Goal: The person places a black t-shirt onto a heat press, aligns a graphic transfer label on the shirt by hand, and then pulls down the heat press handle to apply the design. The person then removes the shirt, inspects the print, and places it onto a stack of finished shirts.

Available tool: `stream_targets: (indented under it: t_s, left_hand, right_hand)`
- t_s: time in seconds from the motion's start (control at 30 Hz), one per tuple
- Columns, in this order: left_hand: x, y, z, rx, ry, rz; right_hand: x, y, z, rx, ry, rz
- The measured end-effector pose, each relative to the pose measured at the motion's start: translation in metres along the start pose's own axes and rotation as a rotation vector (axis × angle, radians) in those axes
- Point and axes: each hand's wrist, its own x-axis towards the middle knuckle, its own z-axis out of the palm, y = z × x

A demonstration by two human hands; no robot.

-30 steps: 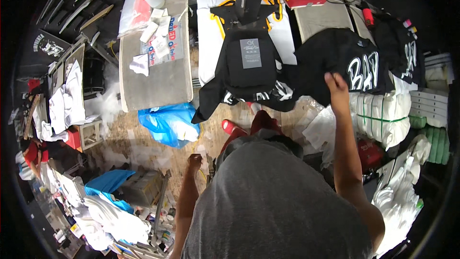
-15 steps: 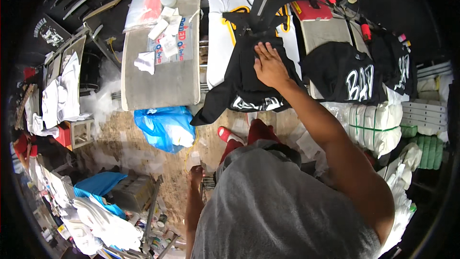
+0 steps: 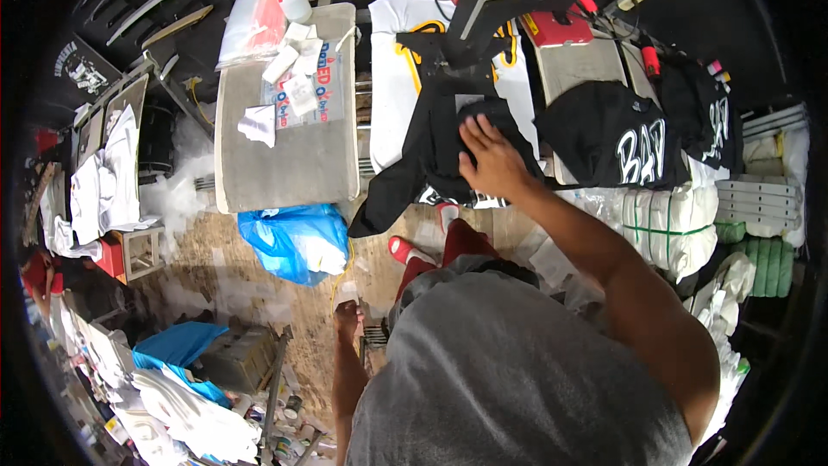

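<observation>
A black shirt (image 3: 444,134) with white print on its hanging near edge is draped over the near end of a narrow support at the middle bench. My right hand (image 3: 493,160) lies on it palm down, fingers stretched, holding nothing. A small grey square patch (image 3: 468,103) shows on the black fabric just beyond my fingertips. Under the black shirt and farther back lies a white garment (image 3: 392,60) with yellow and black lettering. Down by my left side hangs my left hand (image 3: 348,319), its fingers curled in, with no held thing that I can make out.
A black and red press (image 3: 492,4) rises over the shirt's far end. Left of it is a grey board (image 3: 289,168) with paper scraps; on the right, black printed shirts (image 3: 642,147). A blue plastic bag (image 3: 293,246) sits on the floor, and a tied white bundle (image 3: 668,229) at right.
My right hand has slid nearer to me over the black shirt. The grey patch has come into sight, and less of the white print shows at the near edge. The whole view has shifted slightly.
</observation>
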Motion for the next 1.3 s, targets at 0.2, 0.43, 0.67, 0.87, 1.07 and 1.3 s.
stream_targets:
  t_s: [0.2, 0.43, 0.67, 0.87, 1.07, 1.3]
  left_hand:
    - [-0.008, 0.045, 0.039, 0.208, 0.096, -0.002]
    - [-0.001, 0.032, 0.044, 0.304, 0.076, -0.001]
    - [0.005, 0.020, 0.050, 0.282, 0.107, 0.009]
    - [-0.010, 0.018, 0.053, 0.404, 0.129, 0.004]
    - [-0.020, 0.031, 0.070, 0.247, 0.152, 0.075]
    - [-0.028, 0.001, 0.064, 0.273, 0.209, 0.040]
  right_hand:
    - [0.004, 0.001, 0.004, -0.028, 0.004, 0.085]
    - [0.020, 0.011, 0.001, -0.063, 0.018, 0.103]
    - [0.009, 0.002, 0.001, -0.051, -0.064, 0.110]
    - [0.021, -0.012, 0.000, -0.044, -0.101, 0.109]
    - [0.016, 0.006, -0.012, 0.013, -0.128, 0.131]
    - [-0.055, -0.007, -0.014, 0.095, -0.252, 0.102]
